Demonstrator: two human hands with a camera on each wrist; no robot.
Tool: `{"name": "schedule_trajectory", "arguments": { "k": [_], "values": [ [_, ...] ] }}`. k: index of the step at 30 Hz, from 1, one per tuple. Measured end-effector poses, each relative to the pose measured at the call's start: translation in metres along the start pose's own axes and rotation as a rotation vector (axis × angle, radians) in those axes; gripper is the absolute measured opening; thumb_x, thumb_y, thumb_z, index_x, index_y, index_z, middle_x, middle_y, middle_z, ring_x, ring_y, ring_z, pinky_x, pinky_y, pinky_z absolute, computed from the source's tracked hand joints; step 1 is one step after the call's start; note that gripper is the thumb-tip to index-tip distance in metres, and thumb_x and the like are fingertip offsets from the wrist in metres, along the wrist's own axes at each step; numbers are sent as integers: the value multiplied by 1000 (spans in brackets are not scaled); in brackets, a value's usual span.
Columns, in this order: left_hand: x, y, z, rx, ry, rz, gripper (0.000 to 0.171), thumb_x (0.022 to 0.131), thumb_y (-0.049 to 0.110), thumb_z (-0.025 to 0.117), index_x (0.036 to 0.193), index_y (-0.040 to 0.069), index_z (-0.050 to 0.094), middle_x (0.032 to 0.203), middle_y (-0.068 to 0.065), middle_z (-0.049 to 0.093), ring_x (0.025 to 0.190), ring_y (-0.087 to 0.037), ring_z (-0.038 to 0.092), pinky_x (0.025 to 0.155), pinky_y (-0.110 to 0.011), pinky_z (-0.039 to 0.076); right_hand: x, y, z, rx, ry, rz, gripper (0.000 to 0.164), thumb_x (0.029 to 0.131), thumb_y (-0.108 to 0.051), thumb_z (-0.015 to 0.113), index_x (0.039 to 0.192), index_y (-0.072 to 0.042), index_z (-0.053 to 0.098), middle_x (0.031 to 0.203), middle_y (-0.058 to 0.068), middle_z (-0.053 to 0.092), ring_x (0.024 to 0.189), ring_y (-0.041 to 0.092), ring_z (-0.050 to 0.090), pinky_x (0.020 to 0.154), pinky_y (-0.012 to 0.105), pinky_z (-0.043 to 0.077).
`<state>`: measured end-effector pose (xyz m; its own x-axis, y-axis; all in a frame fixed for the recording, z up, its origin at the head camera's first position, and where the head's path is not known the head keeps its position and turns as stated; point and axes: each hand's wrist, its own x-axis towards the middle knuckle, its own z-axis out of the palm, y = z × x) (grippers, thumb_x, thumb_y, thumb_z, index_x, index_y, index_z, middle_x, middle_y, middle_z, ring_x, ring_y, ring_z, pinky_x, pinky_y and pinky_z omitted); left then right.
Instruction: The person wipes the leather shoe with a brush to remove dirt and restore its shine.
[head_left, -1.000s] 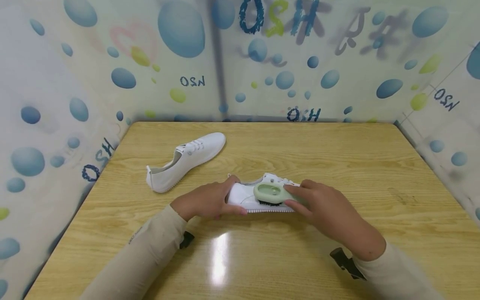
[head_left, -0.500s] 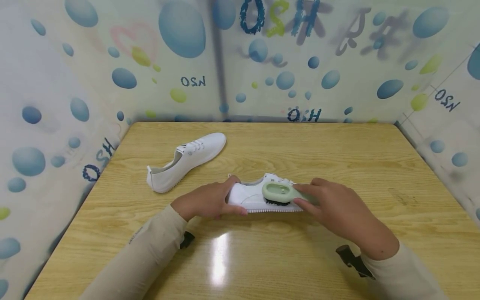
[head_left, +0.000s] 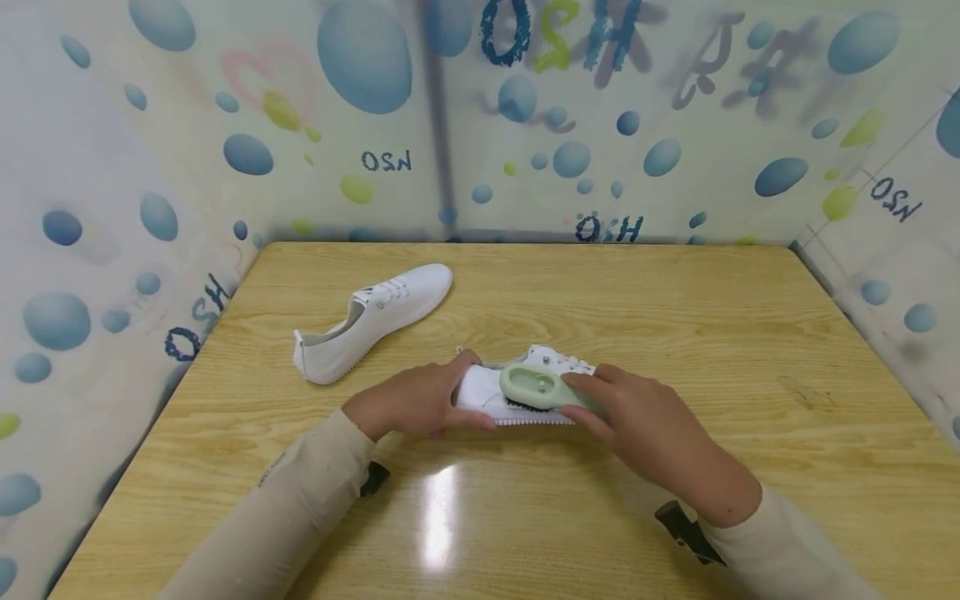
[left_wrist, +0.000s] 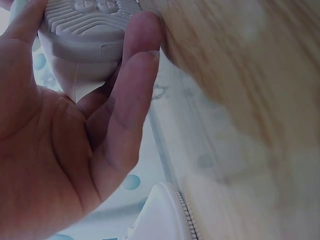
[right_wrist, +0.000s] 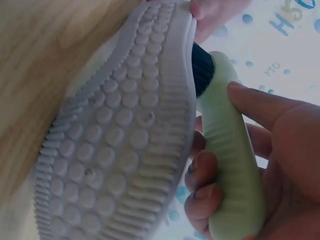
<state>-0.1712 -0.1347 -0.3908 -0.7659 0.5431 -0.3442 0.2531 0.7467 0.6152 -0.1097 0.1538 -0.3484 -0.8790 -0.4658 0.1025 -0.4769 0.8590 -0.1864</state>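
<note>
My left hand grips a white lace-up shoe by its heel, thumb along the sole edge. In the left wrist view the fingers wrap the heel, and the ridged sole shows. A pale green brush with dark bristles is in my right hand, its bristles against the shoe's near side. The right wrist view shows fingers curled round the brush handle, with the bristles just past the sole's edge. My right hand hides the toe in the head view.
A second white shoe lies at the back left of the wooden table, its toe pointing to the back right. Walls printed with blue bubbles stand behind the table and along both sides.
The brush went a little right along the shoe's side, then back left toward the heel, past where it began. My left hand and the gripped shoe stay in place.
</note>
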Motion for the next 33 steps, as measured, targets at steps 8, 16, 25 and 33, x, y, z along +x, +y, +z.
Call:
{"name": "schedule_trajectory", "arguments": {
  "k": [8, 16, 25, 33],
  "values": [
    [1, 1, -1, -10, -1, -3, 73, 80, 62, 74, 132, 26, 38, 75, -5, 65, 55, -18, 63, 58, -35, 51, -3, 10, -18, 21, -38, 73, 40, 95, -41, 68, 128, -17, 70, 101, 5, 68, 70, 13, 54, 58, 33, 46],
    [0, 2, -2, 3, 4, -2, 72, 81, 61, 74, 132, 25, 38, 71, -4, 65, 55, -17, 62, 58, -34, 50, -1, 3, -5, 52, 8, 27, 40, 95, -39, 68, 129, -19, 69, 100, 6, 69, 74, 14, 60, 62, 35, 51],
    [-1, 2, -1, 7, 3, -5, 74, 80, 63, 74, 133, 25, 37, 70, -3, 64, 54, -17, 62, 59, -34, 50, -2, 2, -7, 13, 30, 23, 40, 93, -39, 70, 127, -18, 70, 99, 7, 70, 72, 15, 61, 59, 34, 51],
    [0, 1, -1, -1, 1, -4, 75, 80, 64, 74, 133, 26, 37, 69, -4, 65, 54, -18, 62, 59, -34, 50, -5, 15, -26, 16, -50, 82, 39, 92, -41, 71, 124, -18, 72, 92, 1, 67, 64, 10, 49, 53, 27, 38]
  ]
}}
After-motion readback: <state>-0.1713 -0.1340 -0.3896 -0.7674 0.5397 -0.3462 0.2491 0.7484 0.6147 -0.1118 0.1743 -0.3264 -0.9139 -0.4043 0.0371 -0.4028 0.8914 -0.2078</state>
